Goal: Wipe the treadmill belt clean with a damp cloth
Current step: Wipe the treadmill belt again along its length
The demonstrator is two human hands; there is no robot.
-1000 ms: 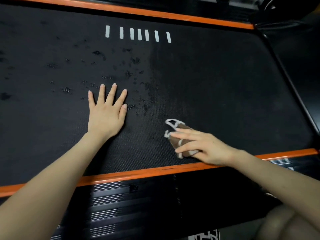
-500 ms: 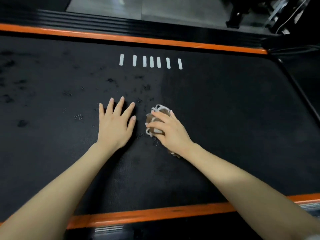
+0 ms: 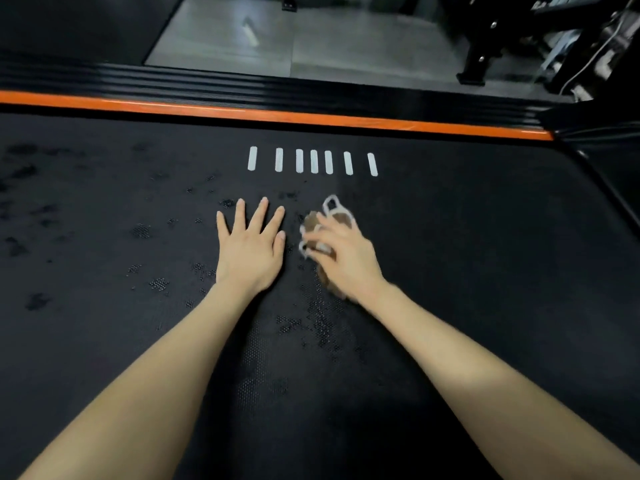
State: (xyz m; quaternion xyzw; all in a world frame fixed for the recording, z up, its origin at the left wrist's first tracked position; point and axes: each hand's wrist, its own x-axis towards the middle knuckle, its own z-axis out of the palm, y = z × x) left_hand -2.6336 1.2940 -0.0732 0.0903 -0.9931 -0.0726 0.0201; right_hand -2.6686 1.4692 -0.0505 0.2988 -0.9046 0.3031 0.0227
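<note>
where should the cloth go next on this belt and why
Probably pull the cloth straight toward the near edge. The right hand grips it against the belt, and a speckled patch lies just nearer than it, between the forearms. The left hand rests flat right beside the cloth, so a sweep to the left looks blocked.

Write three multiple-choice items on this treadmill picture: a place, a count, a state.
1. Where is the cloth?
A. under the right hand
B. on the orange stripe
C. on the floor

2. How many white marks are on the belt?
A. five
B. seven
C. nine

3. How does the left hand lie?
A. clenched
B. flat, fingers spread
C. lifted off the belt

1 A: right fingers curl over it.
2 B: seven bars in a row.
3 B: palm down on the belt.
</note>
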